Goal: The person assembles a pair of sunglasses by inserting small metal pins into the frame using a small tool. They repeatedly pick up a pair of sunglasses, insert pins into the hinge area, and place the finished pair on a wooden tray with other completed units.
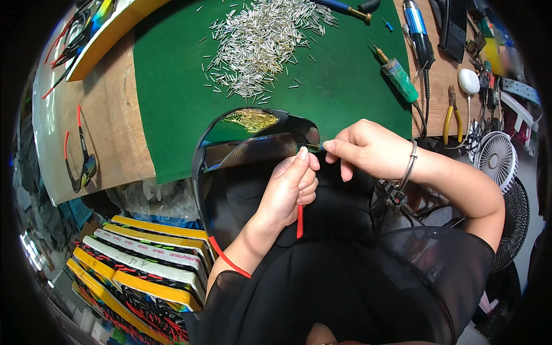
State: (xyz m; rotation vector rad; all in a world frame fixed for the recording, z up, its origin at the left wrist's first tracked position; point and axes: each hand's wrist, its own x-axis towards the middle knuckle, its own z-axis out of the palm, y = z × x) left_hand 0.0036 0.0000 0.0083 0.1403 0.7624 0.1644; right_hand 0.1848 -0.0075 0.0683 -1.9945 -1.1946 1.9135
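A pair of wraparound sunglasses (250, 150) with a dark frame and red temple tips is held just off the near edge of the green mat (172, 103). My left hand (289, 188) is closed around one temple near its hinge, thumb on top, and a red tip sticks out below the fist. The other temple curves round to my left forearm. Close to that hinge my right hand (368, 150) pinches thumb and forefinger together. Whatever sits between those fingertips is too small to make out. Beyond the sunglasses a heap of short silvery metal pins (253, 49) is spread on the mat.
A green-handled soldering iron (398, 79), yellow-handled pliers (451, 118) and a blue-and-black corded tool (420, 34) lie at the right. Other sunglasses (85, 164) rest at the left. Boxes of sunglasses (155, 290) stand lower left; a white fan (495, 161) is at right.
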